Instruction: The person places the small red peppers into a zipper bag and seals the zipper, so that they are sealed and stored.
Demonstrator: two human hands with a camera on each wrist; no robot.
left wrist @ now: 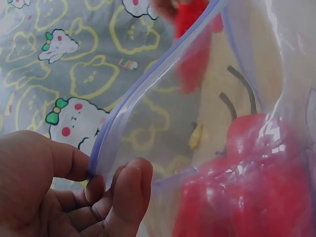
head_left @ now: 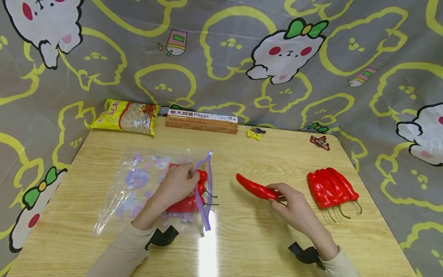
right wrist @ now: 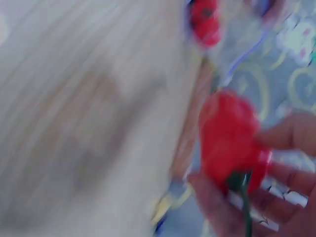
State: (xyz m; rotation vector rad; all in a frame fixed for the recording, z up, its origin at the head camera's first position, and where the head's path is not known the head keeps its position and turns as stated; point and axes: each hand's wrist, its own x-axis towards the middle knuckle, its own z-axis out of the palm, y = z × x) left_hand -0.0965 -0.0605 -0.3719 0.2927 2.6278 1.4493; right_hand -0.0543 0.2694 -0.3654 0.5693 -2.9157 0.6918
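- Wooden table (head_left: 263, 154): beneath both hands.
- Clear zip bag (head_left: 135, 179): under the left hand (head_left: 178, 182), which pinches its purple-edged lip, apparently to hold the mouth apart.
- Yellow food packet (head_left: 128, 117): beyond the left hand.
- Pasta box (head_left: 202, 122): beyond and between the hands, right of the packet.
- Row of red chili peppers (head_left: 330, 188): right of the right hand (head_left: 294, 207), laid side by side, probably for easy reach.
- Bagged red chili peppers (head_left: 183, 204): beside the left hand, stems toward the mouth.
- Single red chili pepper (head_left: 256, 188): between the hands, grasped near its stem by the right hand, presumably leaving the tip free toward the bag.
- Yellow-wrapped sweet (head_left: 253, 134): beyond the right hand.
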